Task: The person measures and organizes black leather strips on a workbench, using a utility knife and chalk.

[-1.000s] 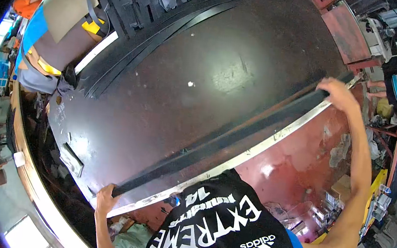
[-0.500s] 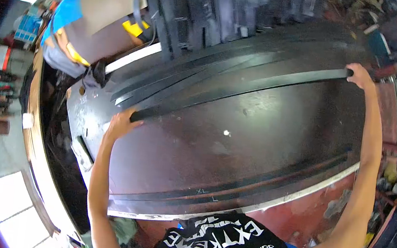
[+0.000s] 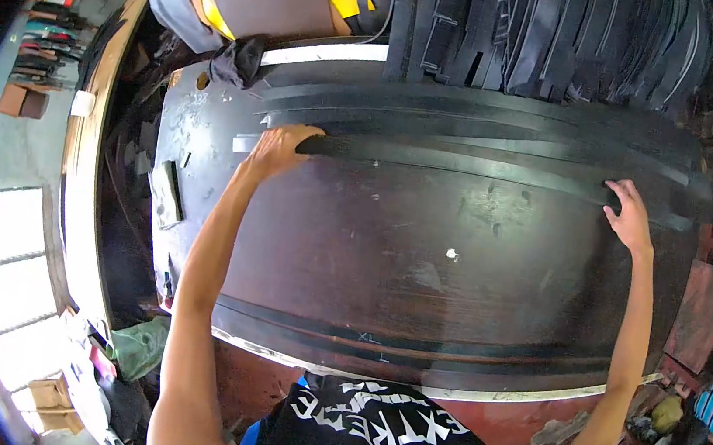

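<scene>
A long black strip (image 3: pixel 460 162) lies across the far part of the dark table (image 3: pixel 353 249). My left hand (image 3: pixel 281 148) is closed around its left end. At the strip's right end is my right hand (image 3: pixel 628 214), thumb and fingers curved around the end with a gap between them. Behind it, more black strips (image 3: pixel 440 109) lie side by side, some crossing. Near the front edge, dark bands (image 3: pixel 482 355) run along the table, with "XL" and "L" marked in light letters.
Many black strips (image 3: pixel 554 34) hang over the far edge. A large brown and yellow bundle (image 3: pixel 285 3) stands at the back left, beside a dark cloth (image 3: pixel 236 64). A small flat object (image 3: pixel 166 194) lies at the table's left side.
The view has turned, so the strip now looks nearly level. My right hand's fingers have loosened at the strip's right end. My left hand stays on the left end.
</scene>
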`<act>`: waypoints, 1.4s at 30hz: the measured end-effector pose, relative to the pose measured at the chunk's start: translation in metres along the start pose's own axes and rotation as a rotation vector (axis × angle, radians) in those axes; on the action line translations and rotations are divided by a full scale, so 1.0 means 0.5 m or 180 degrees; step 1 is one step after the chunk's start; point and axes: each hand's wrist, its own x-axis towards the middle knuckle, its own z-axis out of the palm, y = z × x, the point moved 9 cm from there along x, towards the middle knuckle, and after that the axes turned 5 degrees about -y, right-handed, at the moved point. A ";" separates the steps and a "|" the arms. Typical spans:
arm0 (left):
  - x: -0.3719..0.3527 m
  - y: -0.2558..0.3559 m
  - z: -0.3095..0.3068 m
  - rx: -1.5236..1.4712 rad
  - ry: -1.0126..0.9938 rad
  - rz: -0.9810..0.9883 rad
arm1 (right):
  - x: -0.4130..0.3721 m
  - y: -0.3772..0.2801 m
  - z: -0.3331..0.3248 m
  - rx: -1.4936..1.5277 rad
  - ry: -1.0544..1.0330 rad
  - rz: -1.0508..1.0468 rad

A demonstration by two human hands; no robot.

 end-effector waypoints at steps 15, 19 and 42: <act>-0.042 -0.015 0.010 0.0495 -0.0002 -0.0080 | 0.006 0.019 0.037 -0.0745 0.0079 -0.0197; -0.035 -0.043 0.018 0.0549 -0.0195 0.0228 | 0.009 0.007 0.042 -0.1007 0.0085 -0.0210; 0.065 0.146 0.041 0.0333 0.0312 0.0496 | -0.004 0.195 0.000 -0.1419 0.0346 0.0953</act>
